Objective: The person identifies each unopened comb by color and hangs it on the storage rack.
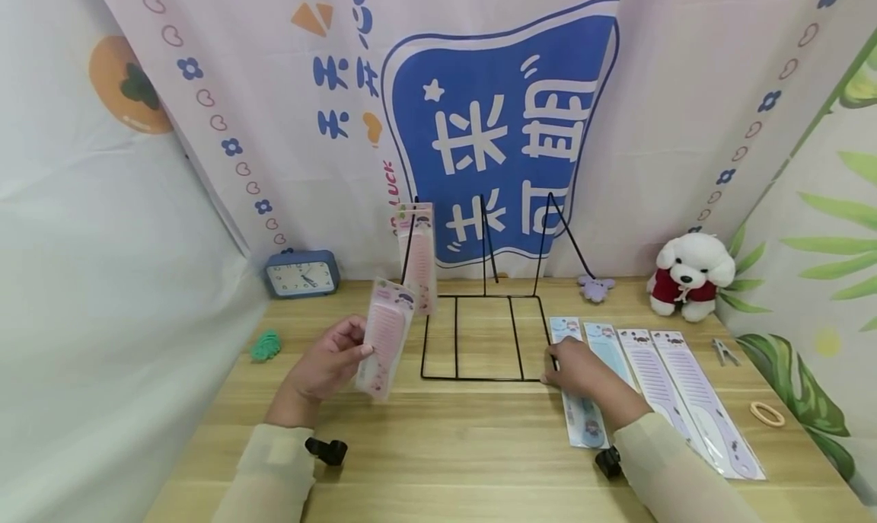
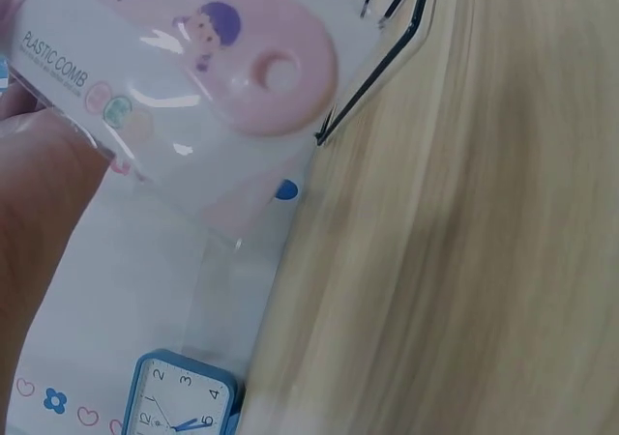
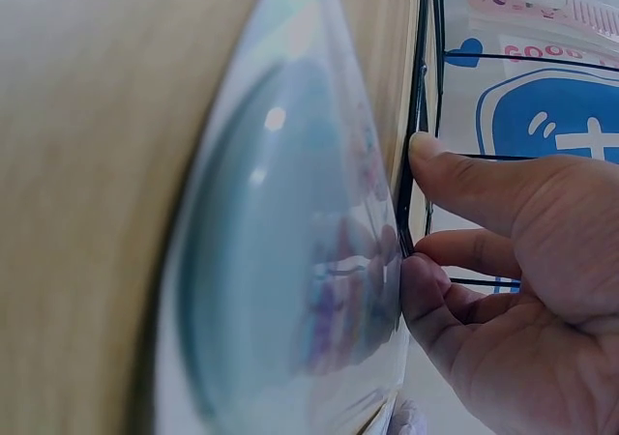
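Observation:
My left hand (image 1: 331, 359) holds a pink plastic comb in a clear package (image 1: 387, 339), thumb on its front, tilted just left of a black wire rack (image 1: 473, 380). The print "PLASTIC COMB" and the comb's handle hole show in the left wrist view. Another pink packaged comb (image 1: 421, 260) stands upright in the rack's left slot, perhaps with one more behind it. My right hand (image 1: 581, 365) pinches the rack's front right corner, thumb and fingers at the wire (image 3: 405, 224). Its forearm crosses two blue packaged combs, the nearer one (image 1: 582, 424) lying beside the rack.
Two purple packaged combs (image 1: 706, 401) lie at the right, near a grey clip (image 1: 725, 352) and a beige ring (image 1: 767, 414). A white toy dog (image 1: 690, 275) and purple hair clip (image 1: 594, 288) are at the back. Left stand a blue clock (image 1: 302, 274) and green coil (image 1: 266, 346).

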`<state>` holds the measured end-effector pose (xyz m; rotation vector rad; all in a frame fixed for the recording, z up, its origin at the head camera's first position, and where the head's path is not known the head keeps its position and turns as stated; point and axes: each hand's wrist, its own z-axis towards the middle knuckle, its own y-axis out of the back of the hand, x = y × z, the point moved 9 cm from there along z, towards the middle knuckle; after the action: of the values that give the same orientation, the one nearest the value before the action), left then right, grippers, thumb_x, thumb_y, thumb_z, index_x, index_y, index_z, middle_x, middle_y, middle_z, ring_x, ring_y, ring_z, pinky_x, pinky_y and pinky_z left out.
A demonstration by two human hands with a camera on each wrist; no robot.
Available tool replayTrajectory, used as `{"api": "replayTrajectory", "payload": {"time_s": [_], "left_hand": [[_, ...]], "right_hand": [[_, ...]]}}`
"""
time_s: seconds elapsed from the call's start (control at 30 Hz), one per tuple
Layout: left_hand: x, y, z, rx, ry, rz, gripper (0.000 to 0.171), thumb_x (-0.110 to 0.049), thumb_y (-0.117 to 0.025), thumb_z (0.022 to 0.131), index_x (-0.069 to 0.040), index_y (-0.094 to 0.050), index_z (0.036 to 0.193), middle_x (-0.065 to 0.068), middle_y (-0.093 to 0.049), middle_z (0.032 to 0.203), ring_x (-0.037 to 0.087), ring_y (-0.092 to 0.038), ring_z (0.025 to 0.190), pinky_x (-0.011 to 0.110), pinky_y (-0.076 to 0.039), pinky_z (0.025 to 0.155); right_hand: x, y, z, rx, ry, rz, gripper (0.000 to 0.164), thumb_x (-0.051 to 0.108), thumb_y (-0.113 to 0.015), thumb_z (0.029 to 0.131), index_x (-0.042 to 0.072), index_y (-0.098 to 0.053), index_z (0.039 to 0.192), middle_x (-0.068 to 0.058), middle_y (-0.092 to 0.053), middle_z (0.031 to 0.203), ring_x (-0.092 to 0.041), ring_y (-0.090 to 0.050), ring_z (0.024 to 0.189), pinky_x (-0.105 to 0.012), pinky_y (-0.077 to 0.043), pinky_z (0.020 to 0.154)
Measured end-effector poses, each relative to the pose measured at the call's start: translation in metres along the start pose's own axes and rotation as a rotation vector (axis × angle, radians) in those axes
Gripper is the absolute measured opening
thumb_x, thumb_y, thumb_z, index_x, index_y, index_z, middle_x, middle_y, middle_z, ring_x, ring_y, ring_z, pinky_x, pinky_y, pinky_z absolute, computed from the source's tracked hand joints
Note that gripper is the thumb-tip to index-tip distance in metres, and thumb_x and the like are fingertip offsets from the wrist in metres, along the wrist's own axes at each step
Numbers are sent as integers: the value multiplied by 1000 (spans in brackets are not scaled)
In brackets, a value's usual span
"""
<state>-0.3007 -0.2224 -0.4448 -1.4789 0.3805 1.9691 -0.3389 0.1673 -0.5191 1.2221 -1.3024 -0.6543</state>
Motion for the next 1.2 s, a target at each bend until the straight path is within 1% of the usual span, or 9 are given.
{"api": "replayTrajectory", "payload": {"time_s": [0.3, 0.37, 0.47, 0.6, 0.73, 0.83, 1.0, 1.13, 1.2], "left_hand": [[5, 5, 4, -65, 45, 36, 36, 10, -48, 111, -21, -64, 122, -6, -68, 123, 9, -64, 116, 25, -57, 102], [8, 7, 5, -102, 66, 51, 34, 7, -50, 111, -22, -63, 122, -7, -68, 123, 9, -63, 116, 25, -57, 103], [10, 11, 8, -174, 93, 73, 29, 5, -54, 110, -21, -62, 121, -6, -65, 122, 10, -61, 116, 25, -56, 103], [10, 15, 16, -295, 125, 88, 25, 3, -57, 109, -17, -60, 124, -4, -62, 122, 13, -59, 116, 24, -56, 102], [11, 21, 29, -435, 151, 97, 26, 3, -57, 109, -13, -58, 128, -2, -61, 123, 15, -60, 115, 26, -58, 98], [12, 26, 41, -536, 163, 77, 27, 6, -57, 108, -13, -59, 127, -1, -61, 121, 16, -60, 113, 27, -58, 96], [16, 31, 61, -651, 182, 58, 26, 7, -56, 108, -10, -57, 128, 1, -58, 121, 17, -57, 114, 27, -55, 97], [17, 35, 71, -719, 196, 50, 26, 6, -56, 108, -9, -57, 129, 3, -57, 124, 18, -57, 115, 26, -56, 97], [18, 36, 74, -739, 196, 37, 27, 7, -56, 108, -9, -58, 130, 3, -57, 124, 18, -56, 116, 25, -55, 97]], "right_hand": [[0, 1, 0, 0, 4, 0, 58, 25, -84, 99, -7, -66, 144, -32, -64, 139, -45, -64, 129, -57, -58, 103], [-1, 0, 0, 0, 4, 1, 58, 25, -84, 99, -8, -65, 143, -32, -64, 139, -45, -64, 129, -57, -58, 104], [0, 0, 0, -5, 6, 3, 58, 25, -84, 99, -8, -66, 143, -32, -64, 139, -45, -64, 129, -58, -58, 104], [-1, -1, 1, -2, 5, 3, 59, 26, -84, 99, -8, -66, 143, -32, -65, 139, -45, -64, 129, -58, -58, 105], [-2, 0, 1, 0, 3, -2, 58, 26, -84, 99, -7, -66, 143, -32, -65, 139, -45, -64, 129, -58, -57, 105], [-2, 1, 1, 0, 1, -6, 57, 26, -84, 99, -7, -66, 142, -32, -65, 139, -45, -64, 129, -59, -57, 106], [0, 0, 1, 2, 6, -1, 58, 26, -84, 99, -9, -66, 143, -33, -65, 139, -47, -63, 132, -60, -56, 108], [0, 0, 1, -3, 10, 0, 58, 25, -84, 99, -9, -66, 142, -33, -65, 139, -48, -63, 131, -61, -55, 108], [0, 0, 1, -6, 9, 1, 58, 25, -84, 98, -9, -66, 142, -33, -65, 139, -48, -63, 131, -60, -56, 107]]}}
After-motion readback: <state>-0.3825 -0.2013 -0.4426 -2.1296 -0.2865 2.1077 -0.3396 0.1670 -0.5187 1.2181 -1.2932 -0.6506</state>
